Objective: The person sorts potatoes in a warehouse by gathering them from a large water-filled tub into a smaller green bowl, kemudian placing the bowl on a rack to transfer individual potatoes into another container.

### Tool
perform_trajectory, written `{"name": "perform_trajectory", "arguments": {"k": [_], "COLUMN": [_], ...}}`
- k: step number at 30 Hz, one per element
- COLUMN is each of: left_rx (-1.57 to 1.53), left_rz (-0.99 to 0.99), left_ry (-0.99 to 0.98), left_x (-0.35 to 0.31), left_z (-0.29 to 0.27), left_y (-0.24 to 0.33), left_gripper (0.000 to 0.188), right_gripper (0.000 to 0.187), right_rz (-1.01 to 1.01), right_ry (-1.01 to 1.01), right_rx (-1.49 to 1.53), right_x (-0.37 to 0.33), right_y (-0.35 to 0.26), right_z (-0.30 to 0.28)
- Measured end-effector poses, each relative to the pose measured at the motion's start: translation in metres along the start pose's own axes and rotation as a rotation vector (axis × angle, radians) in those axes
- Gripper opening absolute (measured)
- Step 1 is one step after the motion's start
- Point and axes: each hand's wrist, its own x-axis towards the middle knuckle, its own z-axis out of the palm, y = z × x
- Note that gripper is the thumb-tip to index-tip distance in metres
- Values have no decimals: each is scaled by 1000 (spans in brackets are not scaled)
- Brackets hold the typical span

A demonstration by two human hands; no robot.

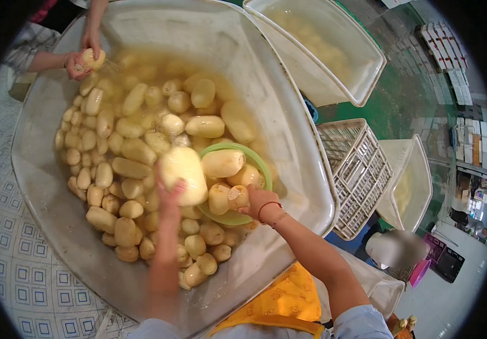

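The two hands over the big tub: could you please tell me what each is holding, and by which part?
The left hand grips a large pale peeled root piece by its lower end. The right hand holds a smaller pale root piece at one end, over the green plastic bowl.

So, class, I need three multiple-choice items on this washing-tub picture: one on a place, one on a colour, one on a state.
1. Where does the green bowl sit?
A. in the big tub among the pale roots
B. on the tiled floor
C. in the slatted crate

2. What colour is the apron?
A. blue
B. yellow-orange
C. black

3. What is the left hand doing?
A. resting empty
B. gripping the tub rim
C. holding a large pale root

Answers: 1 A, roots lie all round the bowl in the water. 2 B, it shows at the lower edge. 3 C, the fingers wrap the root's lower end.
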Motion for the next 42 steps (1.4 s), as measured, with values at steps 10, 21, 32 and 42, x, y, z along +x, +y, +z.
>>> {"name": "perform_trajectory", "arguments": {"k": [10,21,32,42], "left_rx": [525,892,606,-591], "left_rz": [459,422,100,-414], "left_ry": [-102,10,190,222], "left_x": [-19,73,52,28], "left_z": [9,-56,-81,-37], "left_y": [-85,-135,-130,-164], "left_gripper": [68,55,57,59], "right_gripper": [66,48,15,34], "right_rz": [-46,221,-79,303], "right_ry": [-132,433,251,240], "right_rx": [155,379,610,357], "right_x": [-5,21,104,56], "right_y": [12,58,106,76], "right_z": [-20,-6,109,4]}}
